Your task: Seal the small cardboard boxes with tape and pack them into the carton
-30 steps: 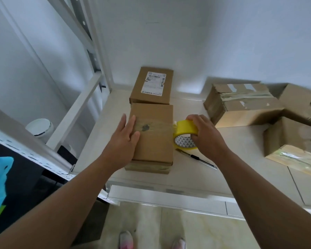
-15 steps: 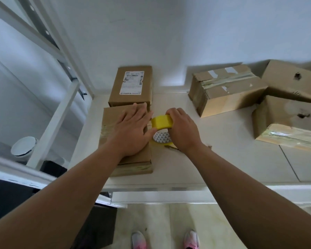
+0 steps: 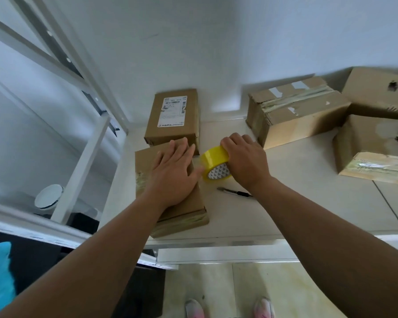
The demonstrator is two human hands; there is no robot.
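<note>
Head view: my left hand (image 3: 172,173) lies flat, fingers straight and spread, pressing on top of the small box (image 3: 194,200). My right hand (image 3: 245,161) curls over the yellow tape roll (image 3: 214,164), held just off the box's right edge, beside the left thumb.

Judged step: lay a strip across the top.

Procedure:
- Pin the box with the flat palm.
- Draw the roll away under even tension.
- Smooth the strip down behind it.
- Carry the strip over the edge onto the side wall.

A cutter (image 3: 236,193) lies on the tabletop (image 3: 308,198) just beneath the right wrist, within reach for the cut. Beyond the left fingertips stands a labelled box (image 3: 174,115), close against the worked one. Three larger cartons (image 3: 296,118) sit beyond and to the right of the right hand. None looks open, so I judge one needs opening before packing.
</note>
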